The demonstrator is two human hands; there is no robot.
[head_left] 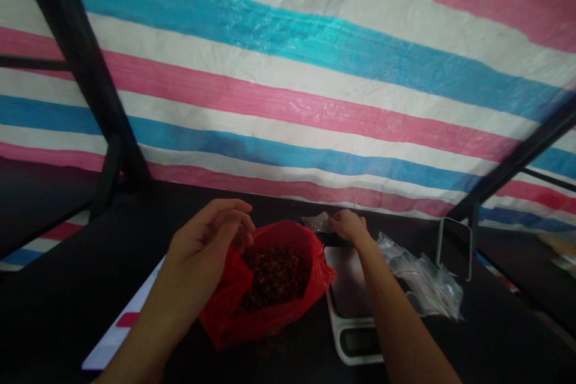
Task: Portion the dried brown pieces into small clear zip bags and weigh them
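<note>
A red plastic bag [288,314] stands with its mouth open on the black table, holding many small reddish-brown dried pieces [274,273]. At its left rim is my left hand [211,237], its fingers loosely bent with nothing visible in them; whether it touches the bag I cannot tell. Behind the bag, my right hand [350,227] pinches the edge of a small clear plastic bag [317,222] lying on the table, its contents too blurred to name. Below my right forearm sits a white kitchen scale [346,282] with a metal plate, partly hidden by the arm.
Several clear zip bags [423,282] lie in a pile at right. Behind them a phone-like dark panel with a pale frame [455,249] stands upright. A white sheet or box with a pink mark [105,345] is at left. A striped tarp [288,102] and black posts [85,54] bound the table.
</note>
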